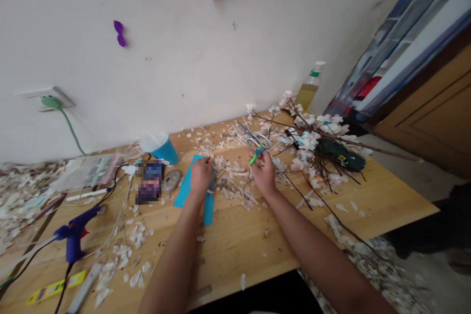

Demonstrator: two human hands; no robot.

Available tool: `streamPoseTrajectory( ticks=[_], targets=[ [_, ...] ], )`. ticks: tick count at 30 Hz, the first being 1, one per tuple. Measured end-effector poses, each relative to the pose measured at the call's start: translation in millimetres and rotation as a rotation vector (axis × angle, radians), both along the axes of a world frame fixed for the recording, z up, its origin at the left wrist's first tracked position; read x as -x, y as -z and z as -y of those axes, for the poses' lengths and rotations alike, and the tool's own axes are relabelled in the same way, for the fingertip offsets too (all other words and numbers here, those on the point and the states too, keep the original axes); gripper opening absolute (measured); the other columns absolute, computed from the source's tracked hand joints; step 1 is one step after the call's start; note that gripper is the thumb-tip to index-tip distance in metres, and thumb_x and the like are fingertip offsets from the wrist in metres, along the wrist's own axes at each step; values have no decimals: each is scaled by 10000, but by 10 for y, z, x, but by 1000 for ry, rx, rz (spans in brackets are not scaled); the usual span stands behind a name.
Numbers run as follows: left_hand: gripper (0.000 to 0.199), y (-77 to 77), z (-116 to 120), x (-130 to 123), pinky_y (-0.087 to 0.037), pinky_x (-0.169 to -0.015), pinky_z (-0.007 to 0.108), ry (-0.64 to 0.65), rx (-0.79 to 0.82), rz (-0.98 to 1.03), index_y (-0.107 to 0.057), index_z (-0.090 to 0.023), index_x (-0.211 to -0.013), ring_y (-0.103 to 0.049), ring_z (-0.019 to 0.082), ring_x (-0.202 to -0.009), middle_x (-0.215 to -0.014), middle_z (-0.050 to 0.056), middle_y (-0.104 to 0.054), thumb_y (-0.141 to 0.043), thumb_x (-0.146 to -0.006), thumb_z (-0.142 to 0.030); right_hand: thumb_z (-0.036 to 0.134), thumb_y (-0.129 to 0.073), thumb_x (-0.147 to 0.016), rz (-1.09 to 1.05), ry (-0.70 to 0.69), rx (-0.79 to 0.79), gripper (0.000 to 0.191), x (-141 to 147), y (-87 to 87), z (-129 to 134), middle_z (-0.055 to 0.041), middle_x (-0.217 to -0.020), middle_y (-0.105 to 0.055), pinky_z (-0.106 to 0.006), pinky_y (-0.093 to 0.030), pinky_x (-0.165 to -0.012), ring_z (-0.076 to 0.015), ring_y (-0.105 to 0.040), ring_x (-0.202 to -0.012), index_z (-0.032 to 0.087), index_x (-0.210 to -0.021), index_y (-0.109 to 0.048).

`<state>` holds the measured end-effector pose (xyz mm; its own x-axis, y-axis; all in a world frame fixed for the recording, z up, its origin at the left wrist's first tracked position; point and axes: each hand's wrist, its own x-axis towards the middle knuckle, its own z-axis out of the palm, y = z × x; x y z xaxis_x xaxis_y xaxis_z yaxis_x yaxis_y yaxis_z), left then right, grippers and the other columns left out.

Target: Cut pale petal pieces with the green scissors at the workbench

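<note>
My left hand (pixel 201 175) rests over a blue sheet of paper (pixel 187 186), its fingers curled together. What those fingers hold, if anything, is too small to make out. In my right hand (pixel 263 174) is a thin bright green tool with a blue part (pixel 256 153), pointing up between the closed fingers; its exact kind does not show. Just beyond that hand lie metal scissors (pixel 253 138). Dry petal-like flakes (pixel 231 171) are scattered between both hands.
Branches with pale flowers (pixel 309 140) and a dark green bundle (pixel 342 155) lie on the right, before a bottle (pixel 307 89). Leftward are a blue cup (pixel 162 149), a phone (pixel 150 182), a blue glue gun (pixel 75 233) with cords and a yellow packet (pixel 57 287).
</note>
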<state>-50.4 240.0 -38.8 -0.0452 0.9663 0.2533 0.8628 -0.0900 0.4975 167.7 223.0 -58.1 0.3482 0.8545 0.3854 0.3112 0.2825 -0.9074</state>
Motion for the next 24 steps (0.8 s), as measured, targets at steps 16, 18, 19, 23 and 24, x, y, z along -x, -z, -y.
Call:
streamPoseTrajectory(
  ticks=[16, 18, 19, 23, 24],
  targets=[
    [209, 13, -353, -22, -461, -834, 305, 79, 48, -88, -707, -213, -913, -619, 200, -903, -939, 73, -690, -515, -898, -294, 168, -529, -781, 200, -199, -40, 246, 46, 27, 47, -17, -887, -636, -266, -471, -691, -148, -583, -689, 233, -1014, -577],
    [217, -5, -323, -1, -466, -823, 314, 58, -9, -32, -692, -190, -920, -620, 207, -888, -922, 77, -693, -498, -905, -286, 178, -531, -782, 201, -181, -21, 185, 45, 31, 37, -10, -858, -627, -266, -464, -686, -147, -579, -678, 231, -957, -562],
    [221, -11, -311, 0, -467, -820, 318, 49, -31, -17, -686, -179, -931, -620, 211, -888, -924, 82, -693, -489, -908, -277, 180, -533, -781, 199, -175, -15, 156, 48, 36, 33, -7, -845, -623, -266, -461, -685, -145, -578, -670, 229, -929, -552],
    [220, -6, -326, -59, -463, -856, 315, 58, -31, -24, -679, -181, -970, -622, 208, -939, -976, 91, -698, -470, -910, -217, 197, -544, -787, 162, -155, -5, 103, 68, 46, 30, 1, -806, -612, -256, -458, -656, -140, -575, -644, 227, -883, -527],
    [222, 1, -345, -86, -460, -877, 320, 73, -21, -38, -682, -188, -980, -622, 208, -963, -998, 94, -700, -472, -909, -206, 208, -546, -791, 155, -157, 2, 93, 72, 46, 32, 0, -796, -612, -254, -459, -646, -142, -574, -643, 227, -879, -525]
  ],
)
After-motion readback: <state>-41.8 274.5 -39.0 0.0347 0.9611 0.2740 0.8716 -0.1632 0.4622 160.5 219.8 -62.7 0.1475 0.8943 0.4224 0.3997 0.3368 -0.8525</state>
